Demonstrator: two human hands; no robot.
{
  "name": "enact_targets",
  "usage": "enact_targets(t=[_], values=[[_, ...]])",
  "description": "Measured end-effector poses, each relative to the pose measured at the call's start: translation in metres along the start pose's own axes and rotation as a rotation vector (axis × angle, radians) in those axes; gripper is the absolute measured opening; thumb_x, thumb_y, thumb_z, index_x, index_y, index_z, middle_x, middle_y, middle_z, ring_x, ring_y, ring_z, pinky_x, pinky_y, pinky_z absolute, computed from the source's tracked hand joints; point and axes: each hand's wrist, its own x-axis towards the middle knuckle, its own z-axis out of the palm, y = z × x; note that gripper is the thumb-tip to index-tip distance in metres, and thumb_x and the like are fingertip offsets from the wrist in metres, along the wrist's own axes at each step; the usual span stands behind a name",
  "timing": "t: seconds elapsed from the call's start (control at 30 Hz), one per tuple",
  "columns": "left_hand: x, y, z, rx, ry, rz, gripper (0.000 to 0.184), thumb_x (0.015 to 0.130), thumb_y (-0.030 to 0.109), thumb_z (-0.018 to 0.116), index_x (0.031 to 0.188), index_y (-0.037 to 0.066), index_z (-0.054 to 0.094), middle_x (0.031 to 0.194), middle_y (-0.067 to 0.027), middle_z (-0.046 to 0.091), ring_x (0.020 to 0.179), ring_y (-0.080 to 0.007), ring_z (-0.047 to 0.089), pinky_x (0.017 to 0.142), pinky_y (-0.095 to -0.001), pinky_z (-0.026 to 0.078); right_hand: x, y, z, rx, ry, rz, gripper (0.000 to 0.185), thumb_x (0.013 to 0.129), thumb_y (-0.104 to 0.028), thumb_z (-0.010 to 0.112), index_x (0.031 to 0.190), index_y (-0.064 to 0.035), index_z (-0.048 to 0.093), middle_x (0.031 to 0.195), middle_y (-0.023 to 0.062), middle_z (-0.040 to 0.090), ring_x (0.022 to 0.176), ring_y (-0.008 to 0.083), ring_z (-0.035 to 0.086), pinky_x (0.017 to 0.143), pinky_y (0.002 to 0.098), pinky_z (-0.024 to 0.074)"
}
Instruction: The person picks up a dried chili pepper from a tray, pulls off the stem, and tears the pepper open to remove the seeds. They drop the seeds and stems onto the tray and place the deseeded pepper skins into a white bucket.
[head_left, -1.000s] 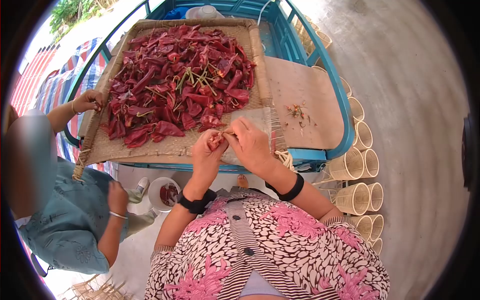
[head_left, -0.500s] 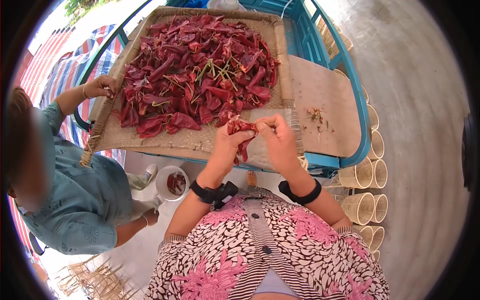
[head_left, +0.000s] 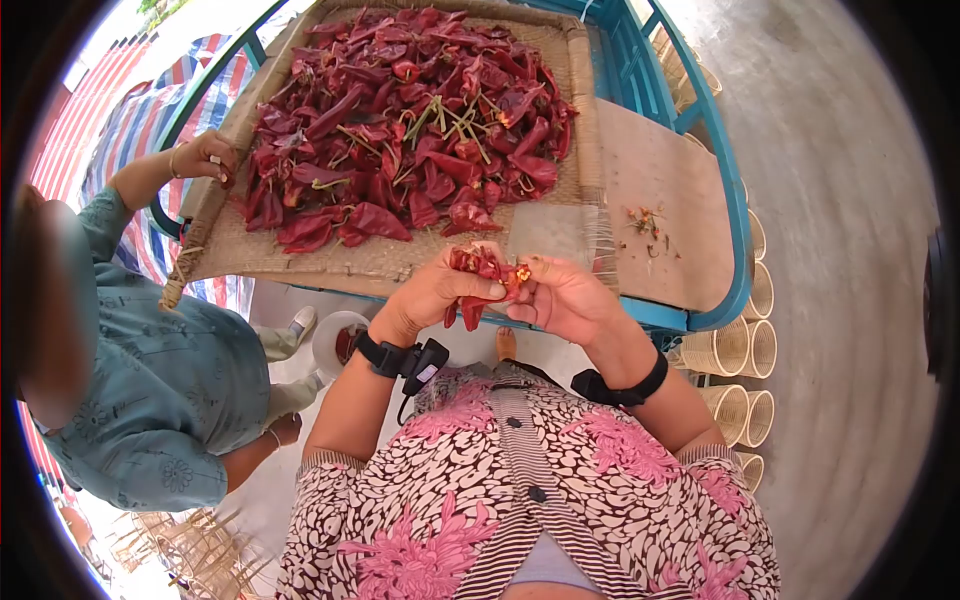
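My left hand (head_left: 438,290) is closed around several dried red chili peppers (head_left: 466,312) in front of my body, near the close edge of the woven tray. At their right end, my right hand (head_left: 572,298) pinches a chili's torn end with thumb and forefinger, and yellow seeds (head_left: 522,273) show there. The other right fingers curl below. A large heap of red chilies (head_left: 400,130) covers the woven tray (head_left: 390,270) beyond my hands, with loose green stems (head_left: 447,122) on top.
The tray rests on a blue cart (head_left: 742,270). Stem scraps (head_left: 648,228) lie on its board (head_left: 690,275). At left a person (head_left: 150,370) has one hand at the tray's edge. A white bucket (head_left: 325,345) stands on the floor; wicker baskets (head_left: 730,415) line the right side.
Both hands have come closer to my body, off the tray's edge. The right hand has turned, and yellow seeds now show at the chili's end. The view has shifted slightly.
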Motion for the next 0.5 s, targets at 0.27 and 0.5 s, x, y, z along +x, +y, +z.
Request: enact_targets(t=[0.27,0.5], values=[[-0.006,-0.008,0.008,-0.265,0.203,-0.064,0.016,0.080,0.004,0.067,0.095,0.005,0.062,0.082,-0.0005,0.064,0.066,-0.0068,0.056,0.055,-0.0219,0.043,0.006,0.010,0.030,-1.304,0.450,-0.764,0.008,0.095,-0.013,0.056,0.093,-0.0049,0.056,0.089,0.0071,0.064,0.080,0.0167,0.064,0.076,0.0343,0.0556],[-0.024,-0.006,0.018,-0.369,0.301,0.075,0.015,0.079,0.001,0.065,0.092,0.005,0.057,0.076,-0.0006,0.058,0.061,-0.0098,0.054,0.057,-0.0231,0.045,0.009,-0.018,0.020,-0.497,0.460,-0.694,0.012,0.096,-0.015,0.056,0.094,-0.0028,0.054,0.086,0.0086,0.063,0.074,0.0173,0.063,0.076,0.0295,0.0545]])
